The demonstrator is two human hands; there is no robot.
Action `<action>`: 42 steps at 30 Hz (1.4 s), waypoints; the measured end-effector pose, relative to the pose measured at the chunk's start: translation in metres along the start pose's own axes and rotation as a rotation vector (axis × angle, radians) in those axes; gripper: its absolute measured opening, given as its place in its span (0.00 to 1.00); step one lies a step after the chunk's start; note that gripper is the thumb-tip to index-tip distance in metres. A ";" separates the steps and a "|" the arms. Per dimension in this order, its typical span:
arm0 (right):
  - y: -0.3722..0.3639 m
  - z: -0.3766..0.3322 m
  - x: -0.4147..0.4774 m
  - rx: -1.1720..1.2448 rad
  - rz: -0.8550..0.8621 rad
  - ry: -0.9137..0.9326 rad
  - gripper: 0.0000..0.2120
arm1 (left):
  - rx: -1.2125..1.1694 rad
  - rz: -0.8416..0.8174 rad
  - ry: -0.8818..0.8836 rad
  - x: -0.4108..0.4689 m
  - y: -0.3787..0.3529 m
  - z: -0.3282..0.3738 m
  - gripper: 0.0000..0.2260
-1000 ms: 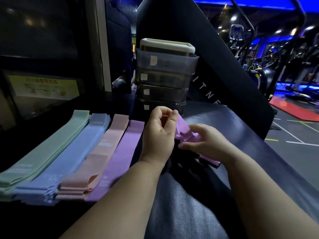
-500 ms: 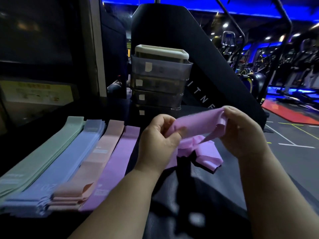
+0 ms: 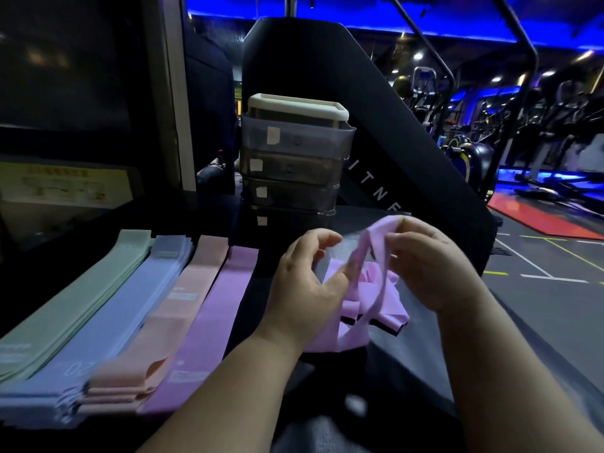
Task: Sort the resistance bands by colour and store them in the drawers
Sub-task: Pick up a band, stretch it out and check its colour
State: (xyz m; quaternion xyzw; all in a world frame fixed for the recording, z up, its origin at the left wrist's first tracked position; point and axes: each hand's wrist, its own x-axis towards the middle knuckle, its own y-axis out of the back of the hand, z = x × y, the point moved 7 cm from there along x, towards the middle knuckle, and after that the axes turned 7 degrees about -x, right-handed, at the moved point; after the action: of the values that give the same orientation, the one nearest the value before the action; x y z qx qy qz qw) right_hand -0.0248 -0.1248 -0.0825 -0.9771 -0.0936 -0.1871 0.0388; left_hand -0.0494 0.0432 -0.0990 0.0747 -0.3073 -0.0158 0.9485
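While the right hand (image 3: 425, 266) pinches a purple band (image 3: 376, 246) raised above the loose purple heap (image 3: 359, 308) on the dark surface (image 3: 408, 371), left hand (image 3: 307, 282) sits half-curled, thumb against the strip, grip unclear. Sorted stacks (image 3: 130, 305) lie left; drawers (image 3: 294, 165) behind.

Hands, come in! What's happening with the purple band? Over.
Left hand and right hand both pinching purple band, above purple tangle. Drawers shut. Nothing between hands and drawers.

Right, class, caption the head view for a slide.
Left hand and right hand hold a purple band beside sorted stacks; drawers behind.
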 end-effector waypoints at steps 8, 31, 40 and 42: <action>-0.019 0.003 -0.005 -0.295 0.001 0.001 0.15 | -0.145 0.081 0.012 0.001 0.005 -0.001 0.03; -0.045 0.005 -0.007 -0.538 -0.077 0.048 0.09 | -0.449 0.190 0.119 0.008 0.007 -0.020 0.11; -0.021 -0.004 -0.004 -0.240 0.183 0.080 0.11 | -0.275 -0.147 0.266 -0.001 -0.023 -0.029 0.18; -0.011 -0.008 -0.005 -0.089 0.276 0.077 0.09 | -0.077 -0.279 0.218 -0.006 -0.033 -0.026 0.13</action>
State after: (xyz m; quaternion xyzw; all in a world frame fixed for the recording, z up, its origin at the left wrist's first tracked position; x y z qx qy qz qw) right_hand -0.0337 -0.1161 -0.0767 -0.9736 0.0513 -0.2212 0.0242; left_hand -0.0387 0.0144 -0.1280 0.0813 -0.1886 -0.1510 0.9670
